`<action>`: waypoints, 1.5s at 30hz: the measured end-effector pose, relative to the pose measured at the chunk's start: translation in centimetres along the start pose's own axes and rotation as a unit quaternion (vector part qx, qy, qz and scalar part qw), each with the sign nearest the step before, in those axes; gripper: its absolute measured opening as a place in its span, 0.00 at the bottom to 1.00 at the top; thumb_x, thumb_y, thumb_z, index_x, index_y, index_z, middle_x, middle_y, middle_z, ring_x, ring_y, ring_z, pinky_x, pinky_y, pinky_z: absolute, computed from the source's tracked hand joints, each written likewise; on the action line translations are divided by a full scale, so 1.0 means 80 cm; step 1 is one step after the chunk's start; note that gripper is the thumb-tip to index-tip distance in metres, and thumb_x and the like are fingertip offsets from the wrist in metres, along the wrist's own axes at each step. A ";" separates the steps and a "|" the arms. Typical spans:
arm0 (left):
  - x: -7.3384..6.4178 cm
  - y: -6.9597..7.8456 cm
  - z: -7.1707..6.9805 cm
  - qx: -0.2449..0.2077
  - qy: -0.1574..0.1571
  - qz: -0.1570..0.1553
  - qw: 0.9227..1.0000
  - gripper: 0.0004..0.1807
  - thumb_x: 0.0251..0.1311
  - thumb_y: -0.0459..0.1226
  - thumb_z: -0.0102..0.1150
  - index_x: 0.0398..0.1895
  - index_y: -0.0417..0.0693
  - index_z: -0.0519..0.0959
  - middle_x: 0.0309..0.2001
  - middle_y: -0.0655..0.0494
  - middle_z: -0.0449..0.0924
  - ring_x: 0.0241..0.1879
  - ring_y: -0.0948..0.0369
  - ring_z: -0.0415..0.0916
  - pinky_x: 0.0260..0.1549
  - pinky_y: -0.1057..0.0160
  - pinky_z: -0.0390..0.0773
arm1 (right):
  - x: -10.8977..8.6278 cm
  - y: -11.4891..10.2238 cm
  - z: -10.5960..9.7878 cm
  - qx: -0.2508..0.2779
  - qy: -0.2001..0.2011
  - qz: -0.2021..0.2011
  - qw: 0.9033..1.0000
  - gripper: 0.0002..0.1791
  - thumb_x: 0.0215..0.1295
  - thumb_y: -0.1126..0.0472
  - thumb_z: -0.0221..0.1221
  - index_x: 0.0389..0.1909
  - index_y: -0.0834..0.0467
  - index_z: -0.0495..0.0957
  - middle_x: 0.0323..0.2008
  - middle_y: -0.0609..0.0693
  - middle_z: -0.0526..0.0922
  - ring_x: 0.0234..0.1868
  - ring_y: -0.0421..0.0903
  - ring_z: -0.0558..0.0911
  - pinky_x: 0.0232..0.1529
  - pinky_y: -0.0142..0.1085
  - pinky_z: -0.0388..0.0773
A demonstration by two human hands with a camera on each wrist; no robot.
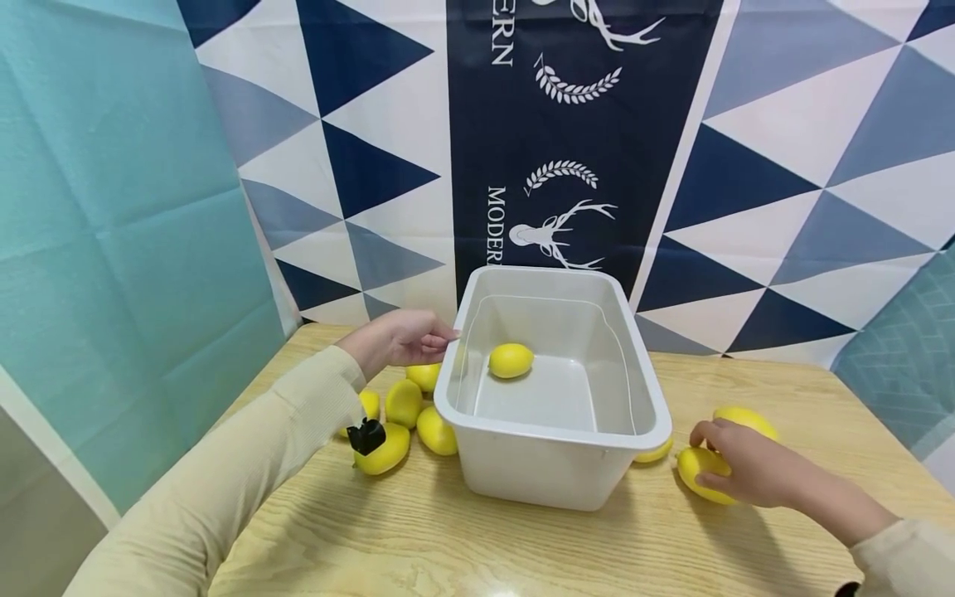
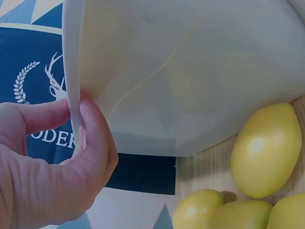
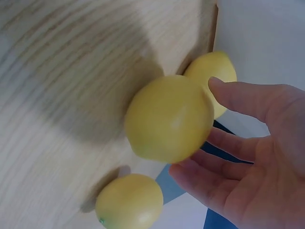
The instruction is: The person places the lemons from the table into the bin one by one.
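Note:
A white plastic bin (image 1: pixel 552 431) stands mid-table with one lemon (image 1: pixel 511 361) inside, near its left wall. My left hand (image 1: pixel 414 336) pinches the bin's left rim between thumb and fingers; in the left wrist view the rim (image 2: pixel 72 57) runs between them. On the right, my right hand (image 1: pixel 753 464) has its thumb and fingers curled around a lemon (image 3: pixel 169 119), low over the table. Another lemon (image 1: pixel 746 419) lies just behind that hand. A further lemon (image 1: pixel 655 451) is partly hidden by the bin's right side.
Several lemons (image 1: pixel 403 404) cluster on the wooden table (image 1: pixel 358 539) left of the bin, under the left forearm. A patterned cloth (image 1: pixel 388 166) hangs behind the table, close to the bin's back. A teal sheet (image 1: pixel 127 249) hangs at left.

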State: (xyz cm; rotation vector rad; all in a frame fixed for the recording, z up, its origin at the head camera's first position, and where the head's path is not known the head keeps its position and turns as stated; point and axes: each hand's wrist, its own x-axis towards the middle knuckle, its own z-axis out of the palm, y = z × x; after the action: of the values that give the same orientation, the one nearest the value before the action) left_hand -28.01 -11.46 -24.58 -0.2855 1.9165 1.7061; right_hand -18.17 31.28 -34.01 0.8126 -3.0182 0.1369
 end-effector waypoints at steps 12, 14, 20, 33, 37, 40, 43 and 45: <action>0.000 -0.002 0.001 0.001 0.010 -0.002 1.000 0.22 0.63 0.33 0.56 0.60 0.40 0.69 0.44 0.51 0.74 0.38 0.61 0.76 0.34 0.73 0.82 | -0.006 -0.002 0.023 -0.041 0.113 -0.059 0.991 0.25 0.38 0.59 0.76 0.37 0.58 0.75 0.32 0.43 0.75 0.30 0.36 0.71 0.30 0.33 0.75; 0.000 -0.002 0.001 0.002 0.010 -0.002 1.000 0.22 0.63 0.32 0.56 0.61 0.39 0.69 0.45 0.51 0.74 0.38 0.61 0.76 0.34 0.73 0.82 | -0.008 -0.001 0.026 -0.051 0.133 -0.067 0.988 0.26 0.36 0.59 0.76 0.37 0.58 0.74 0.33 0.42 0.75 0.31 0.37 0.72 0.31 0.34 0.76; 0.000 0.000 0.000 0.002 0.014 0.001 1.000 0.22 0.63 0.33 0.57 0.61 0.41 0.69 0.49 0.50 0.73 0.41 0.60 0.76 0.36 0.73 0.82 | -0.009 0.002 0.033 -0.057 0.140 -0.056 0.987 0.30 0.35 0.59 0.77 0.40 0.59 0.73 0.34 0.45 0.77 0.35 0.44 0.78 0.36 0.42 0.81; 0.001 -0.001 0.002 0.002 0.012 -0.003 1.000 0.22 0.63 0.32 0.56 0.61 0.40 0.69 0.47 0.50 0.72 0.40 0.60 0.75 0.32 0.73 0.82 | -0.008 0.002 0.041 -0.077 0.161 -0.071 0.981 0.34 0.28 0.61 0.79 0.41 0.58 0.74 0.35 0.43 0.76 0.33 0.37 0.73 0.34 0.36 0.79; -0.001 -0.001 0.002 0.002 0.011 -0.001 1.000 0.22 0.64 0.32 0.55 0.61 0.39 0.68 0.47 0.50 0.72 0.39 0.60 0.74 0.32 0.73 0.81 | -0.008 0.004 0.041 -0.091 0.178 -0.100 0.975 0.35 0.24 0.62 0.79 0.40 0.57 0.74 0.34 0.41 0.74 0.32 0.37 0.71 0.32 0.35 0.77; 0.000 -0.002 0.002 0.000 0.010 -0.001 1.000 0.22 0.64 0.32 0.55 0.61 0.39 0.69 0.47 0.49 0.72 0.39 0.60 0.74 0.31 0.73 0.81 | -0.007 0.005 0.038 -0.106 0.182 -0.110 0.971 0.34 0.23 0.62 0.79 0.39 0.58 0.75 0.34 0.42 0.74 0.32 0.38 0.71 0.32 0.37 0.77; 0.001 -0.002 0.001 -0.003 0.011 -0.001 1.000 0.22 0.63 0.32 0.55 0.61 0.39 0.69 0.47 0.49 0.72 0.39 0.60 0.75 0.31 0.73 0.81 | -0.007 0.005 0.031 -0.115 0.181 -0.113 0.970 0.35 0.20 0.63 0.79 0.38 0.59 0.75 0.33 0.44 0.74 0.32 0.41 0.72 0.32 0.39 0.77; 0.002 -0.002 0.001 -0.004 0.012 -0.001 1.000 0.22 0.63 0.32 0.55 0.60 0.39 0.70 0.46 0.49 0.72 0.39 0.60 0.75 0.32 0.73 0.82 | -0.005 0.004 0.024 -0.120 0.171 -0.107 0.972 0.35 0.19 0.63 0.78 0.37 0.59 0.76 0.33 0.44 0.73 0.32 0.41 0.72 0.32 0.38 0.76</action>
State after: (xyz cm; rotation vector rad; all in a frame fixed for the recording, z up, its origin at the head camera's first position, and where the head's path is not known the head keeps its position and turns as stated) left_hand -28.05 -11.40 -24.78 -0.3123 1.9267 1.7159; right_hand -17.93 31.58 -35.96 0.9667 -2.5452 -0.0807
